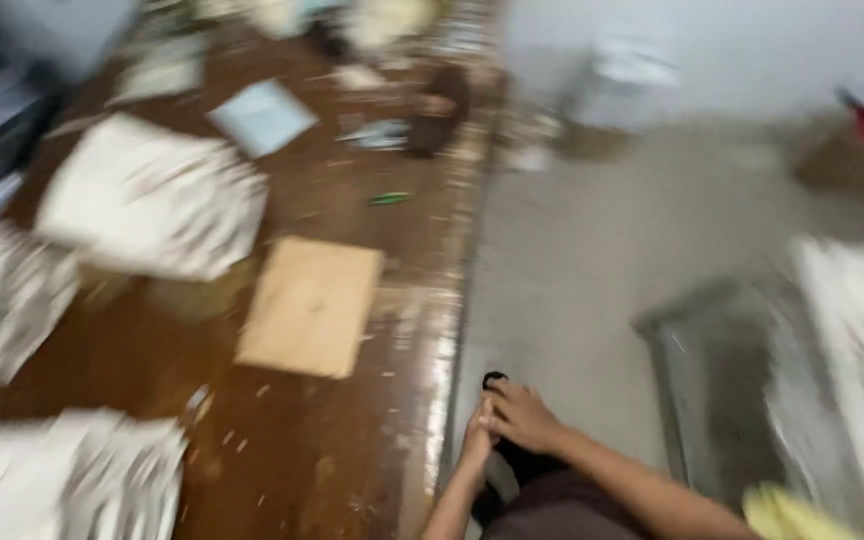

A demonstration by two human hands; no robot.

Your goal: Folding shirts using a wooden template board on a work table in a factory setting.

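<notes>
At the tabletop's [282, 470] right edge, low in the frame, both hands meet over a small black thing [494, 380]. Pic is v. blurred, so detail is thin. Right hand [524, 415] comes in from lower right w/ fingers curled round the black thing; left hand [476, 445] rises beside it, fingertips touching the right hand. Both look closed narrow on the same item, prob. so one steadies while the other grips, but can't tell what the item is, or if it runs down into the darker shape below the wrists.

On the brown tabletop: white paper stacks lie at left [152, 205] and at lower left [62, 480], piled loose, edges fanned. A tan cardboard sheet [310, 305] lies flat near the middle, apart from the stacks. A pale blue sheet [262, 117] and a small green pen-like thing [389, 198] sit farther back. A dark brown object [440, 108] stands near the far edge. Small white scraps dot the wood.

Room for moving: the tabletop's edge runs almost straight up the frame, just left of the hands. Right of it, grey floor [602, 290] is open across the middle. A grey bin-like frame [722, 390] and a white stack [862, 330] close in at right; something yellow [792, 515] shows by the right forearm.
</notes>
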